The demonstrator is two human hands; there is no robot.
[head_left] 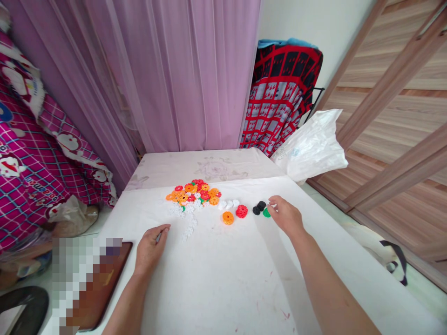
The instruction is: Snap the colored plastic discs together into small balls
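Note:
My left hand [152, 244] rests on the white tabletop with its fingers loosely curved and a gap by the thumb. It holds nothing; white snowflake-shaped pieces [190, 226] lie to its right. My right hand [288, 216] reaches over the table, thumb and finger apart, beside a green disc-like piece [267, 212], which its thumb seems to touch. Small black stacks [259, 208] sit just left of that green piece. Further left are a red stack [241, 211], an orange stack [228, 218] and a row of white stacks [228, 204].
A mixed heap of orange, red, white and green pieces [195, 191] lies at the middle left. The white table [223, 284] ends near a purple curtain [195, 74]. A white plastic bag [312, 146] stands at the back right corner. A brown case [104, 288] lies at the left edge.

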